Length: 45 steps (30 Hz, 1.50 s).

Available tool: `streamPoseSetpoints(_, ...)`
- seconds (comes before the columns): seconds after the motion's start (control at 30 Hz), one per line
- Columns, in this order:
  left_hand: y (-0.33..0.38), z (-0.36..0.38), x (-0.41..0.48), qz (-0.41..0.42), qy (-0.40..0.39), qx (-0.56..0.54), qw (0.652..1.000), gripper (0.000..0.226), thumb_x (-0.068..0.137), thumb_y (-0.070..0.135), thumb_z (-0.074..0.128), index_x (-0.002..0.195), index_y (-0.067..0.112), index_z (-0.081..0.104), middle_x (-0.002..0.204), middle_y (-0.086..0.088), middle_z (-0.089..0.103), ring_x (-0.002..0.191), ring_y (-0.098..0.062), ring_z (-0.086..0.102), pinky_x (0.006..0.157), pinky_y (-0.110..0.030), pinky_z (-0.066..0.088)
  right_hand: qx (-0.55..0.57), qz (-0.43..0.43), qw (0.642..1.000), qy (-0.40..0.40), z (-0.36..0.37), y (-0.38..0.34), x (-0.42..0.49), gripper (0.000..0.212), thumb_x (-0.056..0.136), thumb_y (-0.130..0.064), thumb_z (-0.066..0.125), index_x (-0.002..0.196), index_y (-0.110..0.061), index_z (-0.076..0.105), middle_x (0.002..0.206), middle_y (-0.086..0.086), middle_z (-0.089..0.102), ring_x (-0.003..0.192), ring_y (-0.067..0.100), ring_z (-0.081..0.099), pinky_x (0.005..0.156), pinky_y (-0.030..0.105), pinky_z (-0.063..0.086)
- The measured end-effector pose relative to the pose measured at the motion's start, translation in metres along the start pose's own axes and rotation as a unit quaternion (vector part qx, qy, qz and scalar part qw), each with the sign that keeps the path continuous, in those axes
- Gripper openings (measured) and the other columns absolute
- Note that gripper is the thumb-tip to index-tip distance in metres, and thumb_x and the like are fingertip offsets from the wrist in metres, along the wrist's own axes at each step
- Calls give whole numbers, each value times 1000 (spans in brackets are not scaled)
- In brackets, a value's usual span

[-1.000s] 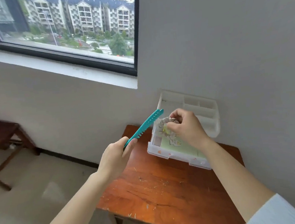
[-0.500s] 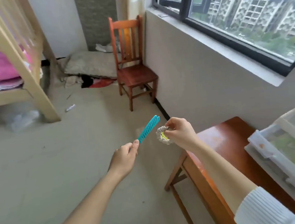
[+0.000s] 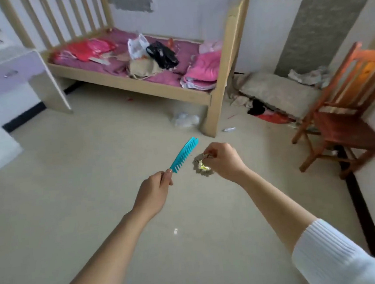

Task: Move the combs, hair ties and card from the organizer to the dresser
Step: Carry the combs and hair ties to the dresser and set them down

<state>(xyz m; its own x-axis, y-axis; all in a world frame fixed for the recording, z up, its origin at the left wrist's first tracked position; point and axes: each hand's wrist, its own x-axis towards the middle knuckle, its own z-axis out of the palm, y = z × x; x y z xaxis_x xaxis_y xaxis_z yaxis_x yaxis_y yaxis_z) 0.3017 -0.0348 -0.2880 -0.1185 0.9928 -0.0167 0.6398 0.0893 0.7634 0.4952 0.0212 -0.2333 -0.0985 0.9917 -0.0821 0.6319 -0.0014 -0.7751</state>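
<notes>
Comb (image 3: pixel 183 154) handle is buried in my left hand (image 3: pixel 153 193), fingers closed around it, teal teeth angled up over the floor (image 3: pixel 72 186). Just beside it, my right hand (image 3: pixel 224 160) pinches a crumpled hair tie (image 3: pixel 202 168), its shape hard to make out.

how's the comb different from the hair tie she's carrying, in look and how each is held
The teal comb is a long, stiff, toothed strip; the grey hair tie is a soft, crumpled bunch with a yellow-green patch. The comb sticks up and away from the left hand, gripped at one end; the hair tie hangs below the right hand, pinched at its top by the fingertips. Both are held in the air above the floor, close together.
</notes>
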Motion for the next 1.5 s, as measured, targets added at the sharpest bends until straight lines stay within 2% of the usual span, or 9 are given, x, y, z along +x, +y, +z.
streamPoseSetpoints(0.17,-97,-127,52,-61,83,22,994,43,97,43,31,75,18,59,57,10,50,56,-11,51,50,-26,37,8,-59,996,-66,127,-109,81,14,69,-6,62,72,-19,60,60,-9,59,54,7,56,43,8,39)
streamPoseSetpoints(0.27,-143,-188,84,-82,131,21,988,41,98,39,31,76,19,59,59,14,51,60,-17,52,53,-28,34,-4,-92,990,-105,187,-168,127,12,71,-9,63,72,-21,59,66,-5,58,60,13,53,48,21,40)
streamPoseSetpoints(0.43,-208,-269,156,-109,209,8,972,43,98,37,30,84,14,64,72,12,57,70,-16,52,62,-27,34,-17,-153,978,-144,272,-256,216,11,74,-10,63,75,-21,59,64,-10,52,56,6,46,46,19,33)
streamPoseSetpoints(0.5,-233,-299,193,-119,228,5,966,42,98,38,30,80,17,61,69,14,56,65,-14,52,55,-28,34,-20,-170,974,-150,304,-287,258,12,74,-10,63,74,-21,59,63,-10,52,56,5,46,45,18,33)
streamPoseSetpoints(0.67,-291,-372,299,-156,248,17,956,41,98,40,28,77,19,57,66,14,54,56,-4,50,47,-18,31,-21,-203,963,-174,380,-358,379,10,74,-8,63,75,-18,60,66,-8,53,59,6,46,47,18,35)
streamPoseSetpoints(0.9,-358,-480,423,-201,281,60,937,48,98,40,24,86,10,60,79,0,60,59,-15,53,50,-22,37,-13,-203,957,-205,480,-463,521,13,75,-6,62,73,-19,58,64,-5,53,57,7,46,45,18,32)
streamPoseSetpoints(1.07,-420,-550,506,-233,322,74,915,45,98,39,26,79,10,54,69,-1,58,58,-19,52,48,-25,37,-18,-224,948,-225,559,-525,608,10,74,-9,60,72,-19,57,60,-8,50,58,14,47,49,22,34)
streamPoseSetpoints(1.23,-508,-629,606,-263,336,88,900,45,98,39,27,85,4,51,80,-13,65,73,-33,59,65,-38,47,-39,-242,939,-239,659,-600,716,7,76,-10,57,77,-17,59,63,-7,52,63,18,50,52,24,38)
streamPoseSetpoints(1.5,-617,-763,760,-305,350,46,885,39,99,32,24,94,4,51,86,-17,61,85,-37,59,71,-39,44,-30,-213,941,-263,798,-725,868,16,72,-7,58,65,-20,53,59,-4,52,56,15,48,50,22,39)
